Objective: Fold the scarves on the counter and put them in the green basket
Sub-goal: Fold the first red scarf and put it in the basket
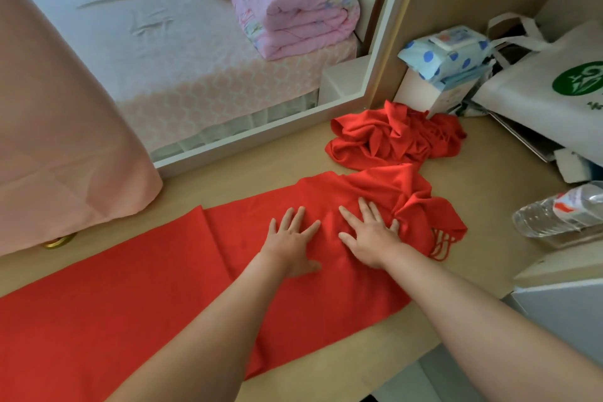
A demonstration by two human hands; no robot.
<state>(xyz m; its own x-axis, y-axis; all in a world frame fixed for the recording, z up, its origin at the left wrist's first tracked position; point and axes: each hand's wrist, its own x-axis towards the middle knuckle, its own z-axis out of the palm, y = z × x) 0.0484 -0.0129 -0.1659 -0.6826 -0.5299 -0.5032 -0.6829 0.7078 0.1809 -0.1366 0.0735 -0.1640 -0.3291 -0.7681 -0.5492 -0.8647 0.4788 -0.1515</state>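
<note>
Left hand [291, 242], right hand [370, 238] pressed flat on red scarf [137, 287] (far end bunched) on counter [483, 192].

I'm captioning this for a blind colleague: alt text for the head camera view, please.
A person's left hand and right hand press flat, fingers spread, on a long red scarf laid across a wooden counter. More red cloth lies crumpled beyond them near a mirror; a water bottle lies to the right.

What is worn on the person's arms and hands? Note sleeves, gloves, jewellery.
Nothing shows: the left hand and right hand are bare, with no gloves, rings or watch; the left forearm and right forearm show no sleeves within the picture.
</note>
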